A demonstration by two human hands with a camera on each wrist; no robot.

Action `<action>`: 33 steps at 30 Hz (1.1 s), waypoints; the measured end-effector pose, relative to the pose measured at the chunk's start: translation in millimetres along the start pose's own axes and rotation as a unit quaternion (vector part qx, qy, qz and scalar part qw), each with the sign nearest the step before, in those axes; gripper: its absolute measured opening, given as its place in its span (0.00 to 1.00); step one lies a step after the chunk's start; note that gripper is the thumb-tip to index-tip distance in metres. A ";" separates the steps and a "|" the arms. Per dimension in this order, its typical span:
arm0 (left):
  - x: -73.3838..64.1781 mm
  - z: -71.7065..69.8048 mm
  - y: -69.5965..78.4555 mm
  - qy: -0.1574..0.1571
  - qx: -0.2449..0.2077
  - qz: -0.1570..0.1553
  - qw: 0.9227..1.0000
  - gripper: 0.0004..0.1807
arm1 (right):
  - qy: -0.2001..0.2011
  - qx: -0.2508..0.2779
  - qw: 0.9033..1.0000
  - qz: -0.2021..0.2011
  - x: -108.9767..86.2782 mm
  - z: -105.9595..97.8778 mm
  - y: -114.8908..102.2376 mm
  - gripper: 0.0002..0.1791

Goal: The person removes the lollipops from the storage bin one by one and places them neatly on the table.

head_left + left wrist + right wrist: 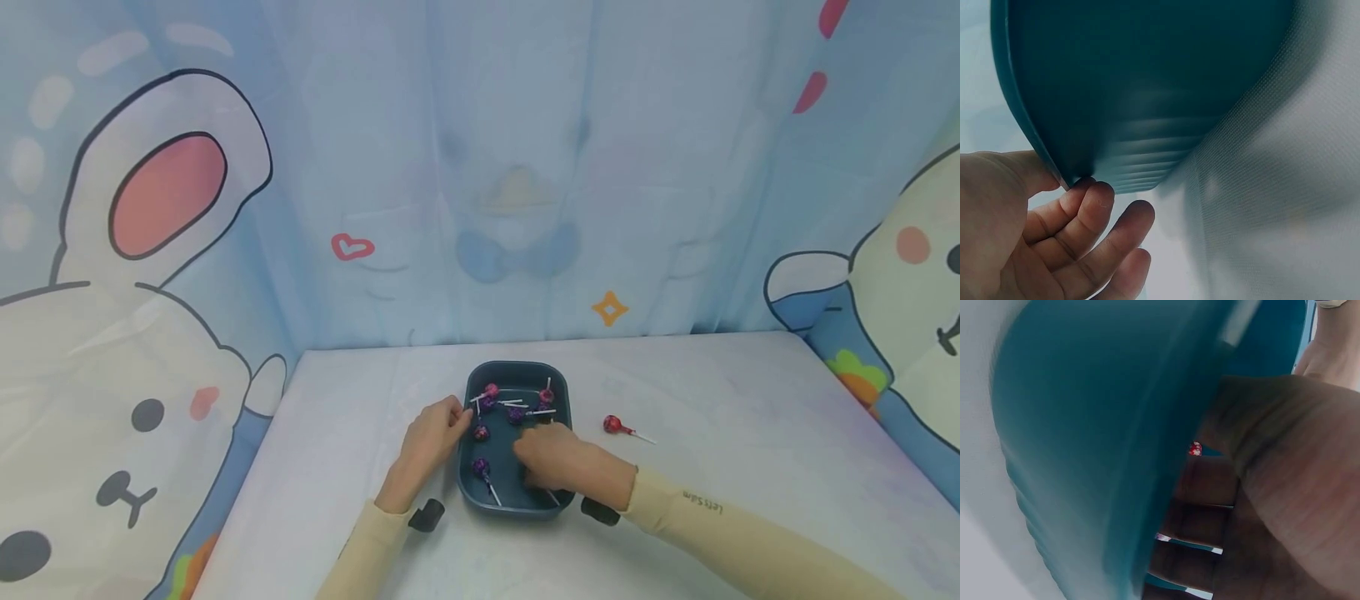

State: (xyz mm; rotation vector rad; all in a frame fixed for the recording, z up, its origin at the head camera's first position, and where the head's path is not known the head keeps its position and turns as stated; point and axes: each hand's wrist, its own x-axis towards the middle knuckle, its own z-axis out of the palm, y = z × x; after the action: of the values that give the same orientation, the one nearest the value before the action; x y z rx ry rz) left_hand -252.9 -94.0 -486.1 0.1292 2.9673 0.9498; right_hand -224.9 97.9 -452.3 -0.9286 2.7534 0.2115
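Observation:
A dark teal plastic box (517, 512) stands in front of the person, with several wrapped lollipops lying in it. My left hand (433, 433) holds the box's left rim; in the left wrist view the thumb and index finger pinch that rim (1035, 139), while the other fingers spread loosely below. Inside the box, toward its right wall, is my right hand (553, 457), fingers pointing down. White sticks (1216, 550) show between its fingers in the right wrist view. Whether the fingertips grip a lollipop I cannot tell. A purple lollipop (481, 467) lies at the near left inside.
A red lollipop (613, 424) lies on the white tabletop (705, 400) to the right of the box. Behind the table hangs a light blue curtain (510, 167) with cartoon rabbits.

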 end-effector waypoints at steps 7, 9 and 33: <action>-0.3 1.9 -1.7 0.002 -0.003 0.004 1.000 0.12 | 0.008 -0.010 1.000 -0.007 -1.8 -0.3 -1.1 0.12; -0.6 1.8 -1.8 0.003 -0.003 0.005 1.000 0.12 | 0.011 -0.009 1.000 -0.013 -1.4 -2.3 -1.3 0.11; -1.4 1.7 -0.5 0.007 -0.002 -0.001 1.000 0.12 | 0.050 0.002 0.999 -0.007 -1.0 -29.3 13.8 0.13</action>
State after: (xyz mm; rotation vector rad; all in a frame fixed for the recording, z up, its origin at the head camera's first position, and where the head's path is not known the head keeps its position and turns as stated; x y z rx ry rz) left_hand -251.4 -93.6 -487.8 0.1197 2.9786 0.9596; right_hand -237.5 103.3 -423.0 -0.9839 2.8357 0.1595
